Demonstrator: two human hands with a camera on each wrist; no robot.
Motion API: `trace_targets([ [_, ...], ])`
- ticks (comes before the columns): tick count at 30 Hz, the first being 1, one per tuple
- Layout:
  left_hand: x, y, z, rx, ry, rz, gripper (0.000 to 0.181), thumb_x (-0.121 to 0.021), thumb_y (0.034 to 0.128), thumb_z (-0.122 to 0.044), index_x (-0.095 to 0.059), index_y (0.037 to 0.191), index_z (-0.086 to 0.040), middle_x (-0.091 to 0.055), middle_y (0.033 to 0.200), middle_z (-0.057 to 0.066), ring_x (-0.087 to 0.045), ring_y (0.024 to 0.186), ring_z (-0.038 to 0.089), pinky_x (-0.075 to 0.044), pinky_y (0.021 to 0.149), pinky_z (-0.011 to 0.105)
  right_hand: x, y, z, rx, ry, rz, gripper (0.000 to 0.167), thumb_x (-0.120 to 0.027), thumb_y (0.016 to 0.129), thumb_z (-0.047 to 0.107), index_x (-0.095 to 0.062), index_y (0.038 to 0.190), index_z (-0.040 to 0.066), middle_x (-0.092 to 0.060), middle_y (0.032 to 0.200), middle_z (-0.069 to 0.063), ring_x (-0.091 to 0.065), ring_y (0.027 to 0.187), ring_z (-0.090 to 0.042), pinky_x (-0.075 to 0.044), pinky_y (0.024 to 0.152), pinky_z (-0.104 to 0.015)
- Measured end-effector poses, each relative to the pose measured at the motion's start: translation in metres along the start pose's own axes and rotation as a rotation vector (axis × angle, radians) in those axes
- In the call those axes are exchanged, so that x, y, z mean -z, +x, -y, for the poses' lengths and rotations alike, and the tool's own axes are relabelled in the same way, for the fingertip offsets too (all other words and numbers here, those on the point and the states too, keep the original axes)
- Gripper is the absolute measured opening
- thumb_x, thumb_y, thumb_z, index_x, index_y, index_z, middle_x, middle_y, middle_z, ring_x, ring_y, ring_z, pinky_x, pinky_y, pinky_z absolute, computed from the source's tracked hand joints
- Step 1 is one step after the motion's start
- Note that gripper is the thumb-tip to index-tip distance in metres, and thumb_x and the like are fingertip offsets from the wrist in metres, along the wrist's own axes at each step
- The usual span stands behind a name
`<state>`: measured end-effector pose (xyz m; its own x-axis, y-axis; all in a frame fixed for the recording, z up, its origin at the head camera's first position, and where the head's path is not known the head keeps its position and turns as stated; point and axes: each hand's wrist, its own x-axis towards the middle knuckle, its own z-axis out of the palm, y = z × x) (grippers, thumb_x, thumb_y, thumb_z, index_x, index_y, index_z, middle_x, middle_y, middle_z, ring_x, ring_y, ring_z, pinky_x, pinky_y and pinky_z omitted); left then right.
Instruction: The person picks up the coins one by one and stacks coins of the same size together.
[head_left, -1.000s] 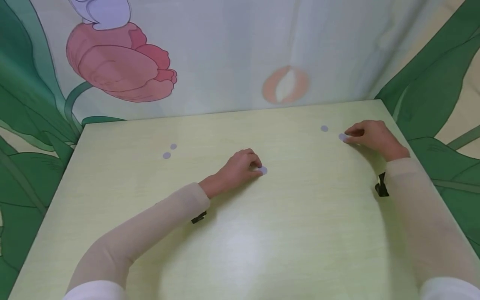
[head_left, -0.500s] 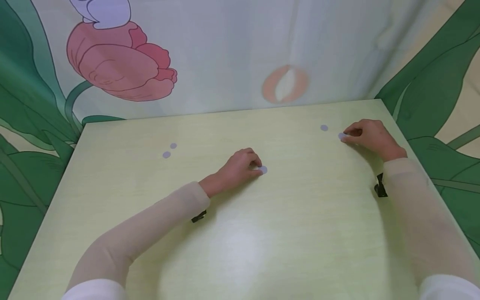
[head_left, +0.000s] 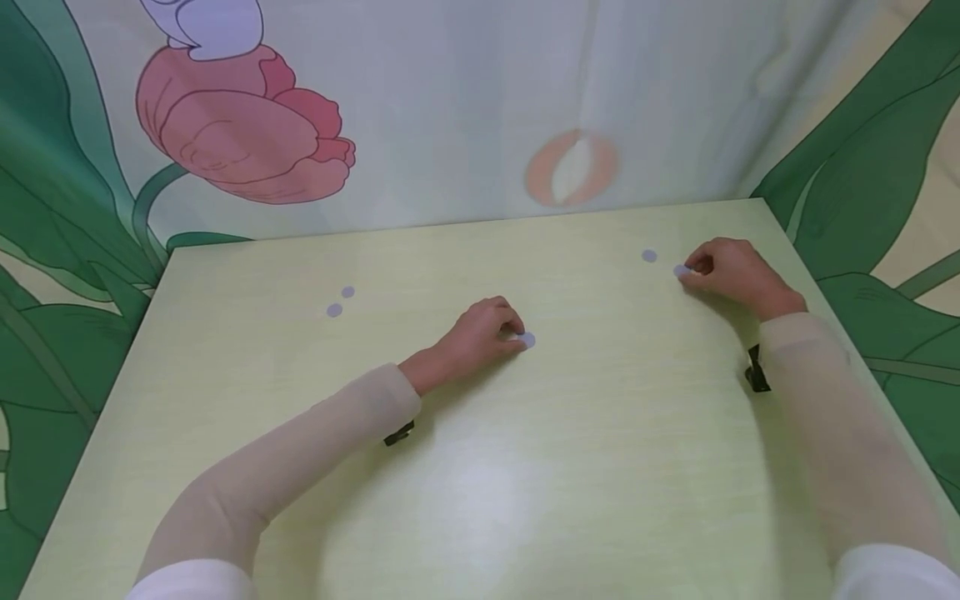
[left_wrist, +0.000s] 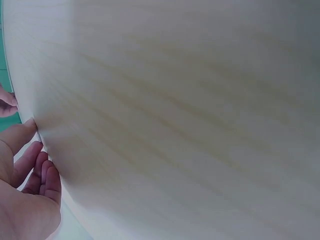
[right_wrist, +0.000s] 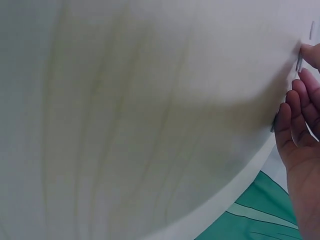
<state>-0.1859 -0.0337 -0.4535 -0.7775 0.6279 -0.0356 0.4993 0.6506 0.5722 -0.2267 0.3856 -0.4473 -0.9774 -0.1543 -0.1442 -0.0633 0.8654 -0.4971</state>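
Near the middle of the table, the left hand [head_left: 474, 340] pinches a small pale-purple disc [head_left: 528, 340] between thumb and finger, low against the surface. Toward the back right, the right hand [head_left: 735, 271] pinches another such disc [head_left: 681, 272] at the table. A third disc [head_left: 649, 256] lies just left of that one. In the left wrist view the left hand [left_wrist: 27, 175] has thumb and index finger nearly together. The right wrist view shows the right hand [right_wrist: 302, 105] with its thumb and index finger at a thin disc edge [right_wrist: 299, 62].
Two discs [head_left: 348, 292] [head_left: 334, 310] lie close together at the back left of the pale table [head_left: 480, 500]. Behind the table hangs a light cloth [head_left: 450, 108] printed with a pink flower [head_left: 240, 142]. Green leaf prints [head_left: 870, 175] flank both sides.
The right hand has shifted slightly left with its disc, nearer the loose one. The left hand and its disc have stayed in place.
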Motion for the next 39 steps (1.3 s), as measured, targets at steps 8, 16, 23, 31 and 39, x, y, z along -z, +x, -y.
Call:
trace_targets([
  [8, 0.001, -0.002, -0.001, 0.004, -0.016, 0.008, 0.025, -0.077, 0.0927, -0.020, -0.075, 0.108, -0.001, -0.064, 0.108, 0.009, -0.058, 0.104, 0.023, -0.049, 0.094, 0.033, 0.000, -0.002, 0.009, -0.004, -0.081, -0.017, 0.033, -0.066, 0.095, 0.023, -0.057, 0.116, -0.002, -0.063, 0.108, -0.022, -0.058, 0.095, -0.033, -0.048, 0.087, -0.050],
  [16, 0.001, -0.002, 0.001, 0.006, 0.002, 0.011, 0.025, -0.078, 0.0919, -0.020, -0.075, 0.108, -0.001, -0.065, 0.109, 0.010, -0.059, 0.103, 0.023, -0.050, 0.094, 0.034, -0.003, 0.004, 0.011, 0.033, -0.093, 0.001, 0.033, -0.067, 0.095, 0.012, -0.059, 0.122, -0.004, -0.067, 0.111, -0.025, -0.062, 0.098, -0.034, -0.050, 0.091, -0.051],
  [23, -0.001, -0.002, 0.003, 0.007, 0.014, 0.020, 0.025, -0.078, 0.0919, -0.021, -0.076, 0.108, -0.001, -0.066, 0.110, 0.010, -0.059, 0.104, 0.024, -0.050, 0.094, 0.035, -0.005, -0.002, 0.012, 0.087, -0.074, 0.012, 0.033, -0.068, 0.097, 0.010, -0.067, 0.127, -0.002, -0.070, 0.111, -0.022, -0.063, 0.102, -0.034, -0.050, 0.092, -0.051],
  [31, 0.002, -0.001, 0.002, -0.009, 0.011, 0.021, 0.024, -0.077, 0.0926, -0.020, -0.075, 0.108, -0.001, -0.065, 0.111, 0.010, -0.059, 0.104, 0.024, -0.050, 0.094, 0.035, 0.001, -0.011, 0.009, 0.100, 0.013, 0.067, 0.031, -0.059, 0.101, 0.013, -0.068, 0.130, 0.007, -0.065, 0.124, -0.015, -0.059, 0.110, -0.031, -0.048, 0.093, -0.046],
  [39, 0.000, 0.001, -0.001, 0.002, 0.015, 0.012, 0.024, -0.078, 0.0923, -0.021, -0.075, 0.107, -0.001, -0.065, 0.110, 0.010, -0.059, 0.104, 0.025, -0.050, 0.094, 0.036, 0.001, -0.022, -0.005, 0.201, -0.017, 0.057, 0.033, -0.081, 0.089, 0.020, -0.075, 0.119, 0.007, -0.064, 0.112, -0.011, -0.061, 0.099, -0.026, -0.052, 0.083, -0.025],
])
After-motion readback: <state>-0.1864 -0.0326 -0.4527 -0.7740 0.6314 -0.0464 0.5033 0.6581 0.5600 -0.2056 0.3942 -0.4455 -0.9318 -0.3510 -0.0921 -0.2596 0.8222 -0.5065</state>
